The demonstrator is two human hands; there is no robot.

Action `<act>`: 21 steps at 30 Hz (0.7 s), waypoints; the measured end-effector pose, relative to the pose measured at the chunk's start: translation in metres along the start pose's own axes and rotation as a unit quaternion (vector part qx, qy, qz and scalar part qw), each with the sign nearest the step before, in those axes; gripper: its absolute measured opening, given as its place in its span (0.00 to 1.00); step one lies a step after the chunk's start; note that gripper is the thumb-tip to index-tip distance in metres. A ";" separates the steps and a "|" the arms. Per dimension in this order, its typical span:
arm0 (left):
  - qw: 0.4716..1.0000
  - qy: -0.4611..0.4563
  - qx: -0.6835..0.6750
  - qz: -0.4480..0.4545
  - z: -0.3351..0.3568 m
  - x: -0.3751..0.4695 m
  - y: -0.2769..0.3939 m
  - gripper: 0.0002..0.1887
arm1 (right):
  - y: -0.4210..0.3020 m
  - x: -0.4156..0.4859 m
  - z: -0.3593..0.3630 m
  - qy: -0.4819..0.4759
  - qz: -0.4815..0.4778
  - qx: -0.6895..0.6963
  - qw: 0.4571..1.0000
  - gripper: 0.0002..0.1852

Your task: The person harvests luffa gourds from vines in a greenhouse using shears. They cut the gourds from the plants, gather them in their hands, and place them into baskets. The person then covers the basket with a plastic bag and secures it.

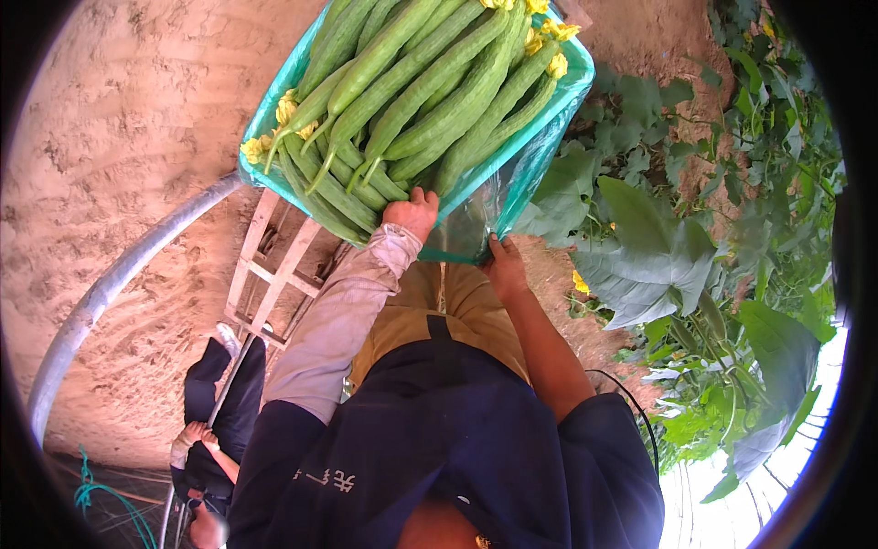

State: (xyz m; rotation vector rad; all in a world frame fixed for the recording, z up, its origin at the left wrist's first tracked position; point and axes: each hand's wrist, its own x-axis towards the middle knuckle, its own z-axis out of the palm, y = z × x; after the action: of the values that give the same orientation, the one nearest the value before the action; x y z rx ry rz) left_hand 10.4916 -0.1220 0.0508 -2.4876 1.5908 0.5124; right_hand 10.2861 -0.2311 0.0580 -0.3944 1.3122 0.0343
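Observation:
Long green luffa gourds [411,96], many with yellow flowers at their tips, are piled in a crate lined with teal plastic film [274,103]. My left hand [413,211], its forearm in a pale sleeve, is curled at the crate's near edge against the gourds. Its fingertips are partly hidden, so what they hold is unclear. My right hand [504,264], on a bare forearm, pinches the loose plastic at the near right corner. There the film hangs clear and slack between both hands, with a teal edge.
A pale trolley frame [274,274] stands below the crate's left side. A curved pipe [103,302] runs along the bare soil wall or ground [137,123]. At lower left another person [219,425] grips a metal bar. Leafy vines [651,254] crowd the right; green rope [103,487] lies lower left.

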 end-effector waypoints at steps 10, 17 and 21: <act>0.921 0.029 -0.387 0.009 -0.036 -0.073 0.022 0.32 | -0.035 -0.045 0.058 -0.090 -0.053 -0.177 0.979 0.14; 0.898 0.036 -0.421 -0.125 -0.002 -0.100 0.086 0.33 | -0.047 -0.071 0.051 -0.017 -0.071 -0.252 0.965 0.14; 0.895 0.066 -0.428 -0.104 0.017 -0.126 0.094 0.29 | -0.043 -0.061 0.053 0.018 -0.005 -0.311 0.950 0.16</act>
State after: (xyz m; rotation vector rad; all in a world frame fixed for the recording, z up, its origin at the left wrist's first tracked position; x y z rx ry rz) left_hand 10.3551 -0.0495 0.0858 -3.3175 1.2653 1.2561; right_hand 10.3301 -0.2431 0.1379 -0.9398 1.3167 0.4428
